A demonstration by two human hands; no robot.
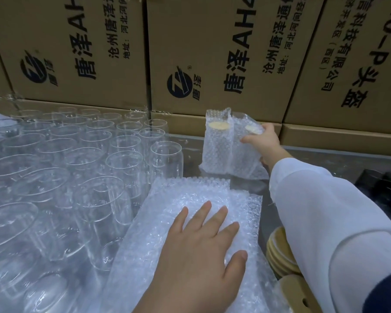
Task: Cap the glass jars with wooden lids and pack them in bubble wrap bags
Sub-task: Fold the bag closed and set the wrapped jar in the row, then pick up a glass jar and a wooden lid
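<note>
right sleeve (325, 222): white, long | band (386, 290): dark navy, upper arm

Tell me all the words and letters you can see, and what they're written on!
"唐泽AH" on the left cardboard box, cut off at the top.
"沧州唐泽通" and "地址:河北河" on the same box, cut off.
"唐泽AH4" on the middle cardboard box, cut off.
"沧州唐泽通" and "地址:河北河间经" on the same box, cut off.
"信科技有限公司", "(西区)" and "0-P头盔" on the right cardboard box.
The small characters beside the round logos are too blurred to read.

Stacked printed cardboard boxes (212, 53)
</note>
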